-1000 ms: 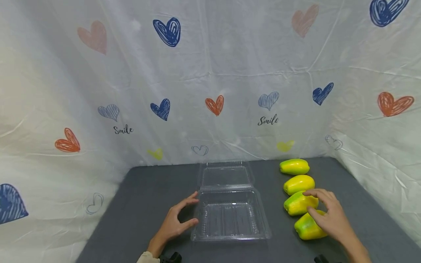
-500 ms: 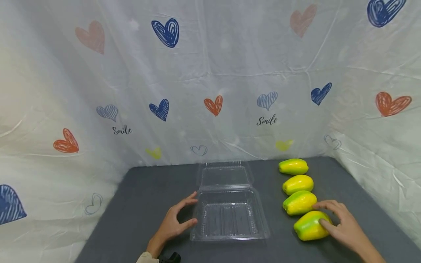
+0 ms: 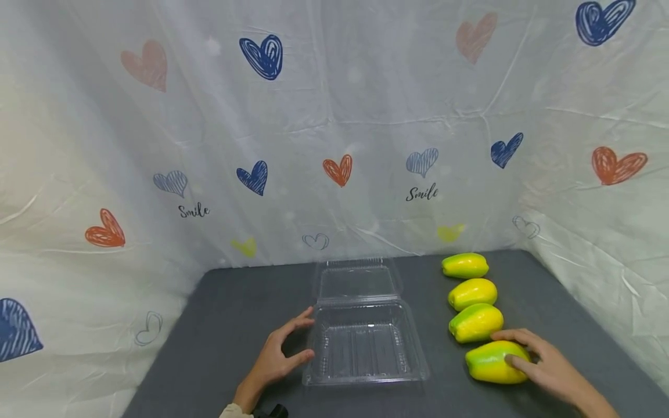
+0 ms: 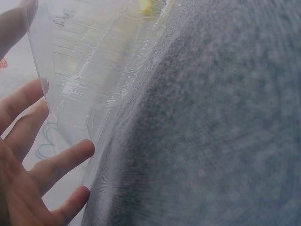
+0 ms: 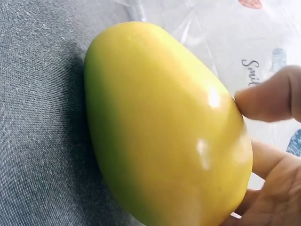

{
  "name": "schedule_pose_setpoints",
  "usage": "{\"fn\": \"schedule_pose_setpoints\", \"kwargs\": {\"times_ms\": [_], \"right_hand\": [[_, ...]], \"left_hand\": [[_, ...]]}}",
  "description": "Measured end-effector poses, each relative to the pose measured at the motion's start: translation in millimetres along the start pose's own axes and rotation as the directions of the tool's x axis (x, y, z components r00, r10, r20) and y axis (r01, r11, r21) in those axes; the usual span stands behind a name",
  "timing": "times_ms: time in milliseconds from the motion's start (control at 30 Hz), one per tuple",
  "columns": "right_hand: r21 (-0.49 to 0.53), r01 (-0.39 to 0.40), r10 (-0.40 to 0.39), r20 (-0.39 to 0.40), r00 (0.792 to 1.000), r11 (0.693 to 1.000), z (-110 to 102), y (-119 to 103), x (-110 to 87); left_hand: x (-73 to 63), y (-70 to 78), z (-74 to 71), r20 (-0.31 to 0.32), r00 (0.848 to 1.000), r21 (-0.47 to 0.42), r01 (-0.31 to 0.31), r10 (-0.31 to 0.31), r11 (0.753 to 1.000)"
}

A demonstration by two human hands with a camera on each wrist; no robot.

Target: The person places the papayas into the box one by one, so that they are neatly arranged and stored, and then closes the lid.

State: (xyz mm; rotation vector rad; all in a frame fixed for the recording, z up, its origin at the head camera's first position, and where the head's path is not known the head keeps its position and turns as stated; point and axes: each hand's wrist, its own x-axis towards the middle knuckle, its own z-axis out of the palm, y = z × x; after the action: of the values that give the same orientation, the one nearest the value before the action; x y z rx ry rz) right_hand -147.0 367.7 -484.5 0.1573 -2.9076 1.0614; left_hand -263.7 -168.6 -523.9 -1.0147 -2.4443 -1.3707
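While the clamshell (image 3: 366, 355) lies open, the right hand (image 3: 546, 364) grips fruit (image 3: 490, 363).

The hands sit low and well apart. The left hand (image 3: 276, 357) has its fingers (image 4: 68, 162) spread and gently bent, its thumb (image 3: 301, 356) set away from the index finger in a wide curve, its wrist (image 3: 250, 390) below. The right hand (image 3: 546, 361) grips, its thumb bent opposite the fingers; its bare forearm (image 3: 593, 397) slants in from the lower right
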Motion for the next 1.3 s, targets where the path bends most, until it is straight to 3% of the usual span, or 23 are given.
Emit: {"fn": "schedule_pose_setpoints", "kwargs": {"times_ms": [233,467,900,1300], "right_hand": [[0.127,-0.059,0.033,0.201,0.979,0.990,-8.3,0.5,1.6],[0.150,-0.151,0.100,0.305,0.947,0.977,-12.5,-2.8,3.7],[0.233,-0.118,0.038,0.321,0.946,0.965,-8.1,-2.9,-2.2],[0.242,0.038,-0.090,0.209,0.974,0.970,-10.7,-14.4,3.2]], "left_hand": [[2.9,2.7,-1.7,0.002,1.000,-0.010,-0.003,0.003,1.000],[3.2,2.5,-1.4,0.001,1.000,0.005,0.002,-0.002,1.000],[-0.7,2.0,-2.4,0.002,1.000,0.009,-0.001,0.001,1.000],[-0.2,0.1,1.6,-0.011,1.000,0.018,0.003,-0.003,1.000]]}}
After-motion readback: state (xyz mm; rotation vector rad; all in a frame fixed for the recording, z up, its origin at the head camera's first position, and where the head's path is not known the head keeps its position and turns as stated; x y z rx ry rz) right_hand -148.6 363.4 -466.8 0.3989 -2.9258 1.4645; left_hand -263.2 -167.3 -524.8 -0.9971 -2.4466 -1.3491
